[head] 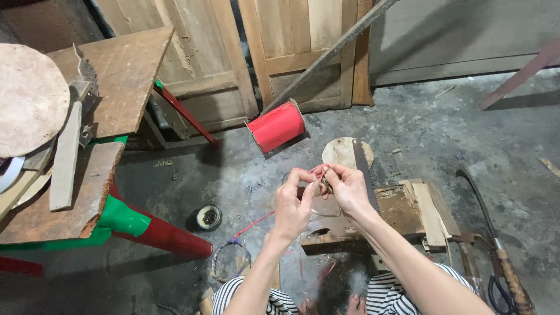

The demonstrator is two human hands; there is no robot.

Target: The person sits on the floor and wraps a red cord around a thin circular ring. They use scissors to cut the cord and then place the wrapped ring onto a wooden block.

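Red cord [255,223] is what both hands are busy with, pinched up between them above the concrete floor [443,140]. From the head cam: left hand [293,203] has its fingertips pressed on the cord's upper end, right hand [345,188] is curled tight, pinching the same end plus some small dark bit I can't make out. The cord trails down-left to a wire ring [230,261] lying on the floor. A handsaw [366,172] lies across a low wooden block [396,217] right behind the hands. Red spool [276,126] sits farther back by the wooden doors [274,46], and a small black tape roll [208,217] lies near the workbench's red leg [166,236].
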